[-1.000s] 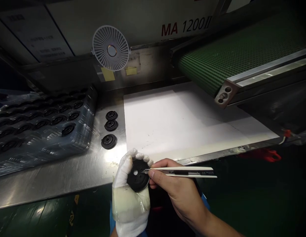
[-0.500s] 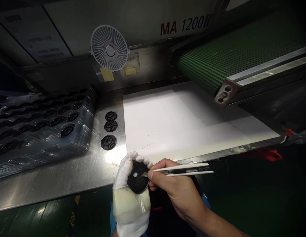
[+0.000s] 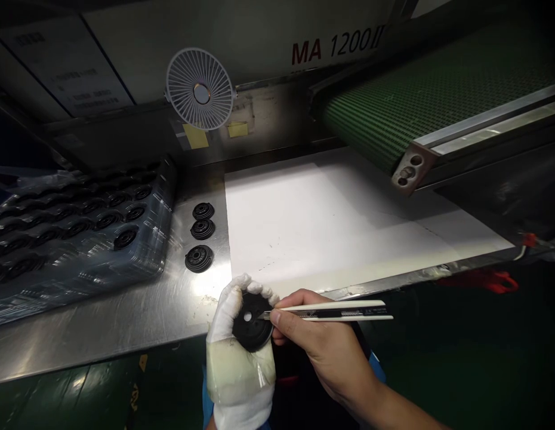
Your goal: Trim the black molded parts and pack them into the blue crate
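My left hand (image 3: 226, 313), in a white glove with tape around the wrist, is closed on a round black disc-shaped part (image 3: 253, 334) with a hole near its middle. Bare and ungloved, my right hand (image 3: 308, 328) pinches a white-and-black utility knife (image 3: 349, 310) near its blade end. The blade tip lies at the face of the disc, close to the hole; whether it touches cannot be made out. Both hands are in front of the table's near edge. Three similar black parts (image 3: 199, 258) sit in a column on the metal tabletop, beyond my left hand.
Stacked clear plastic trays (image 3: 143, 257) hold several black parts at the left. A white sheet (image 3: 304, 221) covers the table's middle. Above its right side juts a green conveyor belt (image 3: 394, 113). A small round fan (image 3: 201, 92) stands at the back before the machine.
The whole view has shifted very slightly. Both hands keep the same hold, and the knife blade stays at about the same spot on the disc.
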Demonstrator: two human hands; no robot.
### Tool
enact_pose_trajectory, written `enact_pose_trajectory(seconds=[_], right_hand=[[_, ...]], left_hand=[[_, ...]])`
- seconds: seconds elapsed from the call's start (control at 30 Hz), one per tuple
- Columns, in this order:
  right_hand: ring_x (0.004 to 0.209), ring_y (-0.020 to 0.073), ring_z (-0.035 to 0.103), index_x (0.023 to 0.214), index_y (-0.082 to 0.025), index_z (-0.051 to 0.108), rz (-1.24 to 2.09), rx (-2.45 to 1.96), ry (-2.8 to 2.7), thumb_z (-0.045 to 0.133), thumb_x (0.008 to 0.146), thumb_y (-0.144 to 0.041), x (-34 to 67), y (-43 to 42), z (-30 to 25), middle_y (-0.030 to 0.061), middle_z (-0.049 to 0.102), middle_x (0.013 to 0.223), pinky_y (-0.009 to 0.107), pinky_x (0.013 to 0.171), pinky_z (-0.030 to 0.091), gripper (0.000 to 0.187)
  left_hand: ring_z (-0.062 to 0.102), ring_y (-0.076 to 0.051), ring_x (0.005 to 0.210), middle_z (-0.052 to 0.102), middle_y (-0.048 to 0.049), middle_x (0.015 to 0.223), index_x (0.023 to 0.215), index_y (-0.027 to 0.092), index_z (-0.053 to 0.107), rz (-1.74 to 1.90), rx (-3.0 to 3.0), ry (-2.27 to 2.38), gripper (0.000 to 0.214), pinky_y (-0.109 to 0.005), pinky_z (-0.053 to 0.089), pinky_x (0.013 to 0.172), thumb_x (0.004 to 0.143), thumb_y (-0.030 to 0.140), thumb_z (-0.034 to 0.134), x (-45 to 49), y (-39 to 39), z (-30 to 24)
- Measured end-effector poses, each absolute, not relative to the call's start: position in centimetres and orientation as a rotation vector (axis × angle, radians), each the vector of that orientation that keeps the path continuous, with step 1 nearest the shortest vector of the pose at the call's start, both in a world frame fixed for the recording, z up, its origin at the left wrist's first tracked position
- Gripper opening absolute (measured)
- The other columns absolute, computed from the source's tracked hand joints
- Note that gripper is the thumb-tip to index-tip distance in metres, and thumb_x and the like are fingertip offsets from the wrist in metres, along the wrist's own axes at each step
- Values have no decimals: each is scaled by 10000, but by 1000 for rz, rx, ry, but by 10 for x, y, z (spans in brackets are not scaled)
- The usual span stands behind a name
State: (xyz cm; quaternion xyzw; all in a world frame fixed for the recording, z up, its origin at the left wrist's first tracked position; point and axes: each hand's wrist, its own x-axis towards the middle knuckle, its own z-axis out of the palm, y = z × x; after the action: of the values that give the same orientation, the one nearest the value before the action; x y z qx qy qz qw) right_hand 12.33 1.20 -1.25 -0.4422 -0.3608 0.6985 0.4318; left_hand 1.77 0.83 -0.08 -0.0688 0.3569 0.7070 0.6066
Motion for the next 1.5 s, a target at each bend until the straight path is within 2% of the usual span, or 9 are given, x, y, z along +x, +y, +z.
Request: enact_pose_trajectory(seconds=[0.7, 0.8, 0.9, 0.97, 1.03, 1.17, 1.23, 1.37, 1.5], right_hand=[[649, 153, 593, 812, -125, 642, 1756, -1077, -921, 767, 757, -371, 125, 14, -14, 38, 646, 685, 266, 627, 496, 281], [674, 156, 597, 819, -125, 645, 1776, -1014, -876, 770, 762, -367, 127, 16, -15, 46, 651, 719, 281, 660, 502, 278], [680, 157, 593, 816, -128, 644, 1776, -937, -821, 785, 751, -355, 130, 20, -14, 44, 644, 723, 283, 665, 502, 274], [690, 169, 592, 821, -133, 643, 1803, -897, -782, 795, 740, -347, 133, 23, -9, 44, 638, 725, 300, 669, 503, 275], [715, 186, 595, 825, -144, 642, 1872, -860, -748, 795, 738, -357, 138, 25, -4, 49, 639, 748, 322, 686, 498, 276], [717, 138, 521, 798, -166, 659, 1906, -876, -750, 796, 731, -382, 147, 23, 6, 16, 600, 742, 268, 703, 427, 264], [685, 112, 450, 794, -184, 665, 1857, -941, -763, 804, 721, -391, 150, 20, 7, -15, 544, 688, 239, 664, 378, 260], [652, 107, 369, 799, -202, 658, 1805, -999, -769, 798, 720, -430, 148, 16, 4, -34, 466, 635, 239, 620, 325, 279], [666, 111, 359, 839, -213, 663, 1817, -1035, -766, 787, 732, -443, 142, 11, 0, -34, 461, 655, 244, 630, 318, 282]], left_hand=[[622, -142, 738, 603, -24, 772, 850, 172, 664, 1673, -110, 823, 82, -276, 552, 721, 809, 231, 625, 20, 11, 2], [655, -184, 891, 666, -67, 931, 950, 178, 694, 1675, -69, 856, 162, -293, 556, 807, 859, 243, 577, 19, 11, 3], [585, -261, 1131, 622, -115, 1210, 1164, 202, 647, 1570, -31, 898, 346, -357, 526, 920, 903, 393, 525, 16, 9, 0], [566, -263, 1157, 610, -118, 1234, 1237, 204, 602, 1509, 76, 959, 467, -337, 519, 925, 899, 509, 497, 12, 5, -7], [606, -240, 1074, 642, -120, 1151, 1266, 186, 568, 1447, 261, 1041, 509, -300, 529, 870, 888, 522, 518, 7, -1, -15], [646, -177, 814, 671, -81, 929, 1201, 178, 539, 1350, 512, 1011, 411, -294, 521, 777, 832, 308, 663, -1, -10, -30], [640, -169, 811, 659, -54, 891, 1112, 194, 545, 1357, 552, 959, 330, -293, 511, 787, 812, 229, 678, -2, -11, -34], [612, -169, 921, 634, -27, 955, 998, 235, 581, 1428, 588, 934, 224, -258, 501, 806, 801, 186, 674, 0, -10, -33], [587, -131, 843, 622, -6, 896, 894, 237, 624, 1460, 549, 925, 78, -224, 499, 776, 822, 217, 648, 6, -8, -27]])
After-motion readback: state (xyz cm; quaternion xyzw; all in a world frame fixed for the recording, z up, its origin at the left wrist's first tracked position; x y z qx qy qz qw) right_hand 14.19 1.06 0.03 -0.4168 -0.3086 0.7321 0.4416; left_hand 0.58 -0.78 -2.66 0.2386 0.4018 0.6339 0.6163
